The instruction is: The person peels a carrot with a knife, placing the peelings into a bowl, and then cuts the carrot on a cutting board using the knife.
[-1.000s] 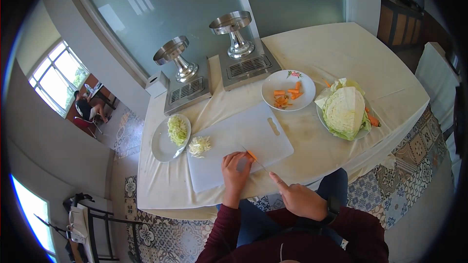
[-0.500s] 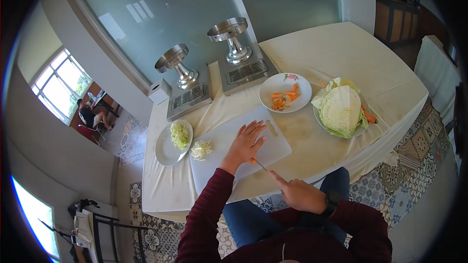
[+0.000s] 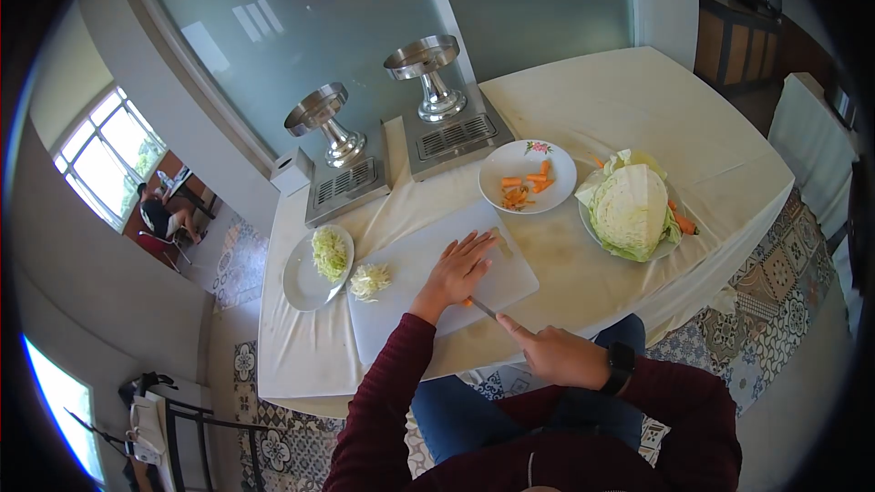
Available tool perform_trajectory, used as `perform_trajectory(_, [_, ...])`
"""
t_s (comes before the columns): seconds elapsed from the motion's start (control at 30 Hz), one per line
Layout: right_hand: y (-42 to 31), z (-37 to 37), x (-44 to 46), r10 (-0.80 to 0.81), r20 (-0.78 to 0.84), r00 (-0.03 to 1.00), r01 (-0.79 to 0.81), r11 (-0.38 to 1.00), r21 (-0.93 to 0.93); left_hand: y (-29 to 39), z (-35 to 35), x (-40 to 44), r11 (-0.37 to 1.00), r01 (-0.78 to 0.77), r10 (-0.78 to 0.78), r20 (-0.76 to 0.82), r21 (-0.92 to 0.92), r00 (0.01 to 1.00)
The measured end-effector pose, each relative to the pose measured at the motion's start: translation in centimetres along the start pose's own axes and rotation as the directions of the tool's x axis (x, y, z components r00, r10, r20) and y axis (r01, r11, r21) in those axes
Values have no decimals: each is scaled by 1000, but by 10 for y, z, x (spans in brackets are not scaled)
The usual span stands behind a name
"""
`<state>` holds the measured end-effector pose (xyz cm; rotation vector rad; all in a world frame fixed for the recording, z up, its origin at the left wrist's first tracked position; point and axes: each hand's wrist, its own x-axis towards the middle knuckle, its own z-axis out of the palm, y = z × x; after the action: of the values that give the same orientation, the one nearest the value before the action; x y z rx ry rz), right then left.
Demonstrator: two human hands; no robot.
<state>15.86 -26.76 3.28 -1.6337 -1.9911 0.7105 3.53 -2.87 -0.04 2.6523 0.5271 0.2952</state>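
Observation:
On the white cutting board (image 3: 506,280), my left hand (image 3: 455,271) lies flat with its fingers stretched out. A bit of orange carrot (image 3: 468,302) shows by the heel of that hand; the rest of it is hidden. My right hand (image 3: 558,357) grips a knife (image 3: 483,308), forefinger along its back, with the blade's tip at the carrot. A small heap of shredded cabbage (image 3: 369,281) sits at the board's left side. More shredded cabbage (image 3: 330,253) lies on a white plate (image 3: 305,290) left of the board.
Beyond the board, a flowered plate (image 3: 492,158) holds carrot pieces (image 3: 513,183) and peelings. To the right, a large cut cabbage (image 3: 631,211) rests on a plate with a carrot (image 3: 684,223) beside it. Two metal stands (image 3: 342,144) are at the back. A person (image 3: 159,217) sits far left.
The view has shifted slightly, so everything on the table appears a little further left. Both hands keep nearly the same places, with the knife still at the carrot.

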Motion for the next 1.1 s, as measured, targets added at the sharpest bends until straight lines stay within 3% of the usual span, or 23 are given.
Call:
perform_trajectory(0.73, [-5, -12, 12, 64, 133, 989, -64, 998, -8, -15, 11, -3, 999, -1, 1, 2, -38, 1000])
perform_trajectory(0.9, [-1, -4, 12, 69, 130, 989, -68, 998, -12, -13, 14, -6, 1000, 25, -25, -6, 18, 1000])
perform_trajectory(1.1, [3, 20, 5, 41, 11, 999, -41, 999, -25, -14, 14, -7, 987, -17, 22, -32, 160, 999])
